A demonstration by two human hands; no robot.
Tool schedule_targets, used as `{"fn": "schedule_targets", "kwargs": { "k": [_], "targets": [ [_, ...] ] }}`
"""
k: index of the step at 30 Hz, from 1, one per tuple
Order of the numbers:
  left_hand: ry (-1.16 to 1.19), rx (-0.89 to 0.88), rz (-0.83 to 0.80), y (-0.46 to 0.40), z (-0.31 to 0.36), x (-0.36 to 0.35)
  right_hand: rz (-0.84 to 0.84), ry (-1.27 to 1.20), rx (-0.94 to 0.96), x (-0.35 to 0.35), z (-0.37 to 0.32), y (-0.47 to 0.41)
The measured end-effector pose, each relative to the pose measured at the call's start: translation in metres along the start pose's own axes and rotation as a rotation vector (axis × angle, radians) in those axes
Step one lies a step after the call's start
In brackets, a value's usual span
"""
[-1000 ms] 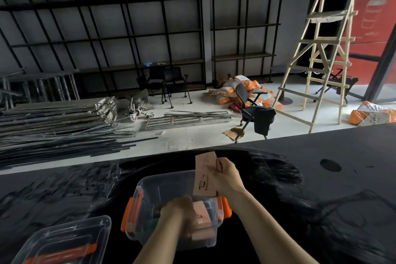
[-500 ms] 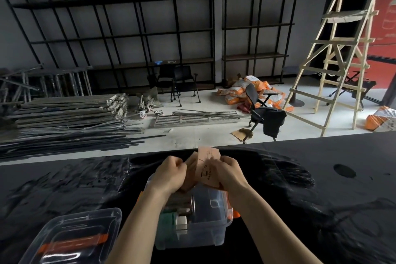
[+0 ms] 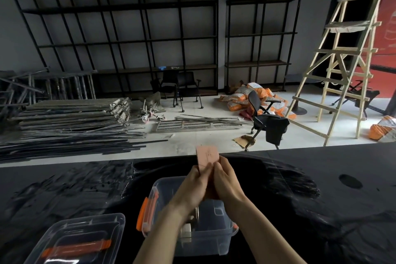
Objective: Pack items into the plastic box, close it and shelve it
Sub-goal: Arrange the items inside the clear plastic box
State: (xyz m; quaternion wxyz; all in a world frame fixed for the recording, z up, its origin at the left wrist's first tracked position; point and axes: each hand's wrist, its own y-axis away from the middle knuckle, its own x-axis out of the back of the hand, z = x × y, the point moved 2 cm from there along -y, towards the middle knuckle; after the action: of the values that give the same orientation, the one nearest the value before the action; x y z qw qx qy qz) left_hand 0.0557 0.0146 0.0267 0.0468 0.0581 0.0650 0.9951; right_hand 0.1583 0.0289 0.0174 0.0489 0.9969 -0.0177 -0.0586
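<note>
A clear plastic box [image 3: 216,240] with orange latches sits open on the black table [image 3: 321,210], just in front of me. Small items lie inside it, partly hidden by my arms. Above the box I hold a stack of pinkish paper packets [image 3: 207,155] upright between both hands. My left hand [image 3: 194,186] presses it from the left, my right hand [image 3: 227,180] from the right. The box's clear lid [image 3: 79,240], with an orange handle, lies flat on the table at the lower left.
Beyond the table's far edge the floor holds a pile of metal bars [image 3: 70,126], an office chair [image 3: 265,122] and a wooden ladder [image 3: 342,66]. Black shelving [image 3: 150,38] lines the back wall. A round hole [image 3: 350,181] marks the table at right.
My left hand came up out of the box and joined the right hand on the pinkish packets. The two hands have now closed together around the stack, held upright above the box.
</note>
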Motion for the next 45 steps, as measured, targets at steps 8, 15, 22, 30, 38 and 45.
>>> {"fn": "schedule_targets", "kwargs": {
  "k": [8,15,22,30,38,45],
  "targets": [
    [0.278,-0.103,0.314,0.004,0.004,0.007,-0.182,-0.006,0.129,-0.008,0.001,0.003],
    [0.350,-0.216,0.462,0.021,0.007,0.017,-0.052,-0.244,0.085,0.011,-0.004,0.001],
    [0.304,-0.226,0.383,0.010,0.038,0.036,-0.195,-0.181,0.142,0.012,-0.026,0.004],
    [-0.015,-0.554,0.761,0.009,0.040,0.030,-0.088,-0.118,0.003,-0.010,-0.028,0.021],
    [0.015,-0.559,0.736,0.012,0.038,0.026,0.195,-0.107,-0.007,-0.012,-0.024,0.013],
    [0.458,-0.207,0.317,0.023,0.009,0.006,0.258,-0.438,-0.206,-0.011,-0.020,0.011]
  ]
}}
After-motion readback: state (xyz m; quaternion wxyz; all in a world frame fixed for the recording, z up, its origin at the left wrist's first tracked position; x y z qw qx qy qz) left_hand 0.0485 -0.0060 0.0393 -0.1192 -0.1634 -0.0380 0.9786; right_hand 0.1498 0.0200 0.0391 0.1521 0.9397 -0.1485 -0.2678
